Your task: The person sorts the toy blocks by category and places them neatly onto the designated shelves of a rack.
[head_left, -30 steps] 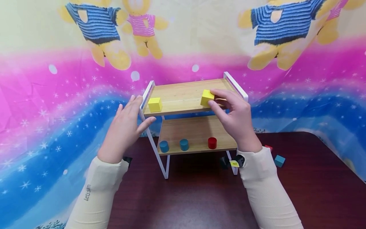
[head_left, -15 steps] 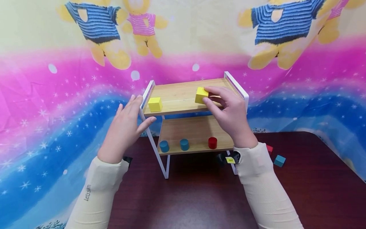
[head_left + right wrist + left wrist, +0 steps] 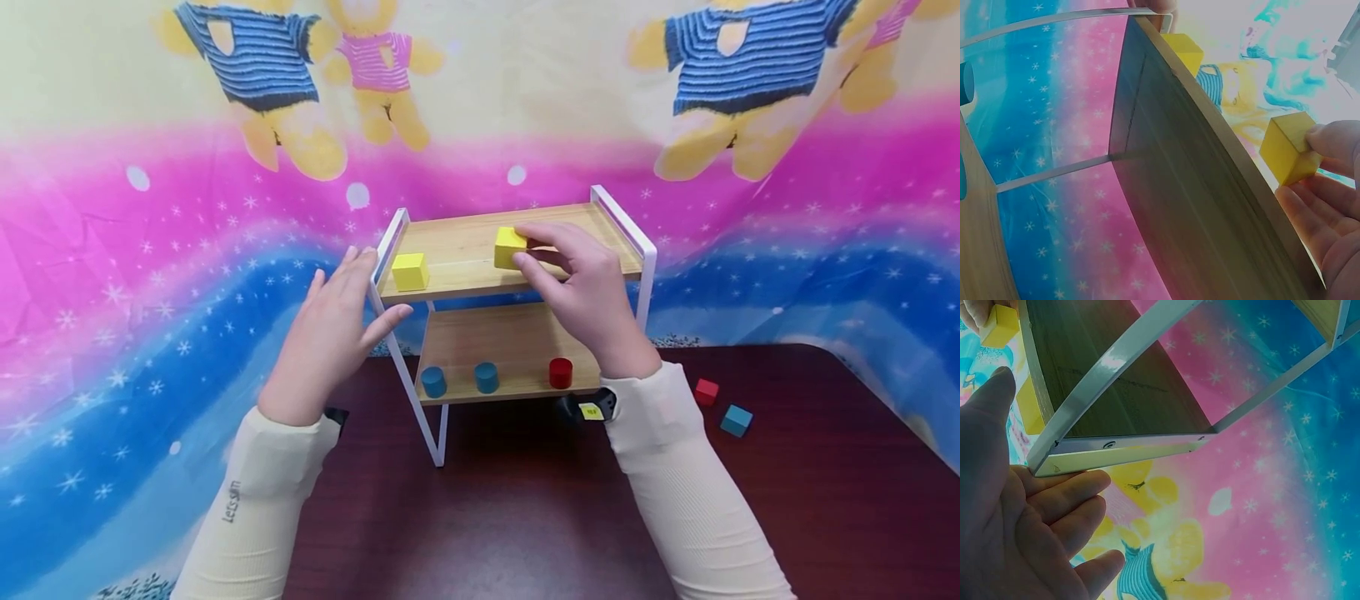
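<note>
A yellow cube [image 3: 508,248] is pinched between the thumb and fingers of my right hand [image 3: 585,283]. In the right wrist view this cube [image 3: 1290,149] shows beside the top board's edge, apart from it. Another yellow block [image 3: 410,272] sits at the front left of the upper shelf [image 3: 457,242]. My left hand [image 3: 322,333], fingers straight, rests against the white frame at the shelf's left end; in the left wrist view its fingertips touch the white frame [image 3: 1107,369] near its corner.
Two blue cylinders [image 3: 486,377] and a red cylinder [image 3: 560,372] stand along the front of the lower shelf [image 3: 487,333]. A red block [image 3: 706,392] and a blue block [image 3: 737,420] lie on the dark table [image 3: 825,467] at right. A printed cloth [image 3: 480,100] hangs behind.
My right hand has carried the yellow cube leftward above the upper shelf. The red block on the table has come into full view. My left hand has stayed at the frame.
</note>
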`<control>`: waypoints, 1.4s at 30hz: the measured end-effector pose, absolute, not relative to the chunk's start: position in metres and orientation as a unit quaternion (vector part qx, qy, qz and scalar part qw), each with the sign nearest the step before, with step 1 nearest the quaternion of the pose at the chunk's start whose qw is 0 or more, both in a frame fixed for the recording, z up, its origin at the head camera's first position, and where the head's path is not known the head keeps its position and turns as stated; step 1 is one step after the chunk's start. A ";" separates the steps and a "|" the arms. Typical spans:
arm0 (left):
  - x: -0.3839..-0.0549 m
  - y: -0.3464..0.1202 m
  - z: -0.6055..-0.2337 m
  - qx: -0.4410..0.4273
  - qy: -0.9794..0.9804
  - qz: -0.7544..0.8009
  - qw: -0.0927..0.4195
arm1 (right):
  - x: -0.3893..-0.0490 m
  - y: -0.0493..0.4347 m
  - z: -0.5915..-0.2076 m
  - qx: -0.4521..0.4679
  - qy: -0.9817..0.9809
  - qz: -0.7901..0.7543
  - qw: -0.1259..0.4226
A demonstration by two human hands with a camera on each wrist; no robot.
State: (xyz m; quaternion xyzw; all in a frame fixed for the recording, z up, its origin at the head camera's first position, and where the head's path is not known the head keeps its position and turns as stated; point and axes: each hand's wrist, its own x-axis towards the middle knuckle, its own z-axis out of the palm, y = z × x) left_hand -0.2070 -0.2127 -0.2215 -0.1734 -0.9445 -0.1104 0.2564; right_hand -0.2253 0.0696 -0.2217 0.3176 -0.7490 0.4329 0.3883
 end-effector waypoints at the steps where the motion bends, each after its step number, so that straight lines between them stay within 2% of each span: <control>1: -0.207 -0.213 -0.222 -0.174 -0.944 -0.110 0.257 | -0.226 0.069 -0.221 0.318 -0.749 0.434 0.386; 42: -0.208 -0.210 -0.223 -0.170 -0.946 -0.114 0.251 | -0.229 0.047 -0.215 0.338 -0.820 0.343 0.312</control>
